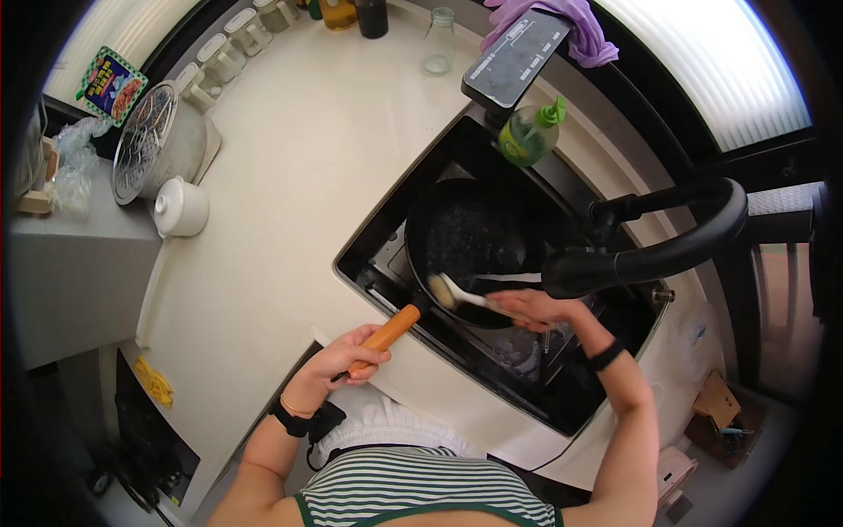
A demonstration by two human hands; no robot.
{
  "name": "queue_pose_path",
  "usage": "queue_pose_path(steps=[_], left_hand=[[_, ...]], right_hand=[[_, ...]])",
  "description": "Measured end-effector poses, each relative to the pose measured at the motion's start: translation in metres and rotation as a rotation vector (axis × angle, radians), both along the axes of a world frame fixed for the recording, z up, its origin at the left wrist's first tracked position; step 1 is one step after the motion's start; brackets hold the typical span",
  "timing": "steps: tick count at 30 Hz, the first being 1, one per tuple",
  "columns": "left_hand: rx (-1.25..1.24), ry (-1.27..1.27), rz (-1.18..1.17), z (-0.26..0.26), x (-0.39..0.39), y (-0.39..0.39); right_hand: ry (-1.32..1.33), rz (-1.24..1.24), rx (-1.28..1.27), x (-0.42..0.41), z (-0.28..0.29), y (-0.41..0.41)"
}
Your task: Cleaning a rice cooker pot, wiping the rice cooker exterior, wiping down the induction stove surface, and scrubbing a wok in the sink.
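Note:
In the black sink (pixel 369 263) sits a dark frying pan (pixel 454 230), its inside wet with some suds. My left hand (pixel 352 356) is closed around the pan's wooden handle (pixel 393 329), which reaches over the sink's near edge. A white-handled scrub brush (pixel 464 296) is in my right hand (pixel 530 308). The brush's pale, blurred bristles lie against the near inner wall of the pan. Just above my right hand hangs the head of the black faucet (pixel 573 273); no running water can be made out.
A green-pump dish soap bottle (pixel 530 135) stands at the sink's back edge, near a purple cloth (pixel 589 33). On the white counter (pixel 283 197) are an empty glass bottle (pixel 440 43), a white lidded pot (pixel 181 207), a metal steamer pot (pixel 158 145) and several spice jars (pixel 220 56).

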State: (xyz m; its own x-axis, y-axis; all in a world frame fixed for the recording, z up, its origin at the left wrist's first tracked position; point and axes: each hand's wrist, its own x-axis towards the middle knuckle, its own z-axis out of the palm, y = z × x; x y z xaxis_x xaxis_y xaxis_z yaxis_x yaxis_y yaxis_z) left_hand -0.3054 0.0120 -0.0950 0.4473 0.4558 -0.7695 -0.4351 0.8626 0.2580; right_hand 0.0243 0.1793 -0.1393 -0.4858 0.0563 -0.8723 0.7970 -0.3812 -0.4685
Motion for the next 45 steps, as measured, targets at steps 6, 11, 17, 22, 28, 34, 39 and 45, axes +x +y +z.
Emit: queue_pose_path(steps=[6, 11, 17, 22, 28, 34, 39, 45], left_hand=[[0.01, -0.069, 0.002, -0.001, 0.012, 0.008], [0.048, 0.041, -0.049, 0.0, 0.007, 0.008], [0.044, 0.038, -0.038, 0.003, 0.003, 0.005], [0.027, 0.01, -0.044, 0.0, 0.004, 0.01], [-0.003, 0.018, -0.08, 0.002, -0.002, 0.015], [0.007, 0.008, -0.028, 0.002, -0.006, 0.007], [-0.003, -0.084, 0.002, 0.0, 0.003, 0.01], [-0.005, -0.003, -0.066, 0.004, 0.007, 0.014]], right_hand=[[0.143, 0.278, 1.554, 0.074, -0.12, -0.022], [-0.011, -0.029, 1.172, 0.021, -0.084, -0.041], [-0.276, 0.177, 1.068, 0.052, -0.073, -0.055], [-0.153, -0.003, 1.745, 0.025, -0.169, -0.008], [0.198, -0.37, 0.94, -0.052, -0.098, 0.003], [0.191, 0.185, 0.668, -0.003, 0.024, -0.024], [-0.117, 0.397, 0.97, 0.091, -0.08, -0.028], [-0.002, -0.041, 1.535, 0.02, -0.152, 0.007]])
